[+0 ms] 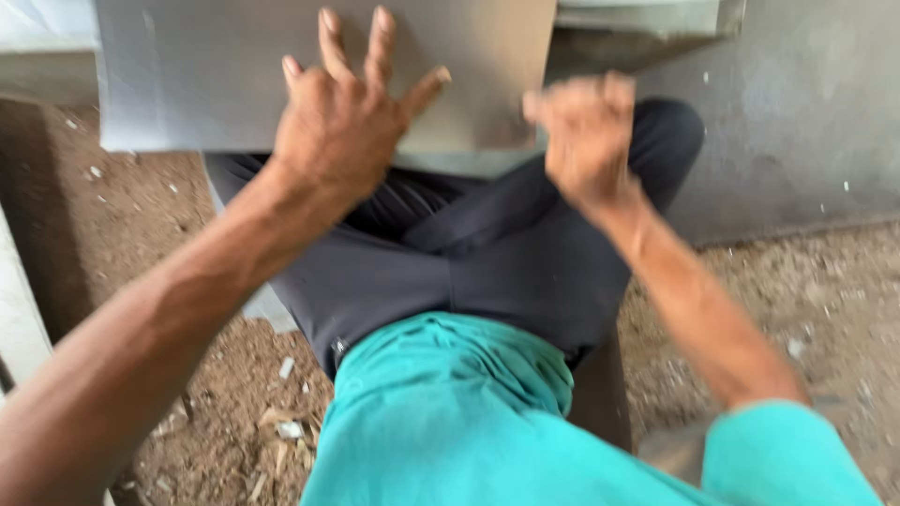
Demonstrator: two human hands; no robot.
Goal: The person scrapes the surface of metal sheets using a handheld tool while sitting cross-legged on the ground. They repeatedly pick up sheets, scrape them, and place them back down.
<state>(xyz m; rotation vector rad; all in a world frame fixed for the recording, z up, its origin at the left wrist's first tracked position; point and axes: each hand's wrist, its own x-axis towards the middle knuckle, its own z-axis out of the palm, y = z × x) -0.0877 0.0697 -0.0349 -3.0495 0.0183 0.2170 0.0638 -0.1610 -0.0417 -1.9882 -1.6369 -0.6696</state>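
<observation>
- Grey panel: flat, lies across your knees at 12 o'clock of the view, reaching from 10 to past 12; upper edge out of frame.
- Your left hand: palm down on the panel's near edge, fingers spread wide, pressing flat; not wrapped around anything.
- Your right hand: at 1 o'clock, by the panel's right corner, fingers curled in; blurred, so you cannot tell whether it grips the edge or only touches it.
- The two hands sit well apart, one at each side of the panel's near edge.
- Dark trousers: your legs crossed beneath the panel, centre of view.
- Teal shirt: at 6 o'clock.
- Dirt floor: brown, strewn with chips and scraps, at 3 and 8 o'clock.
- Grey wall: at 2 o'clock, behind your right knee.
</observation>
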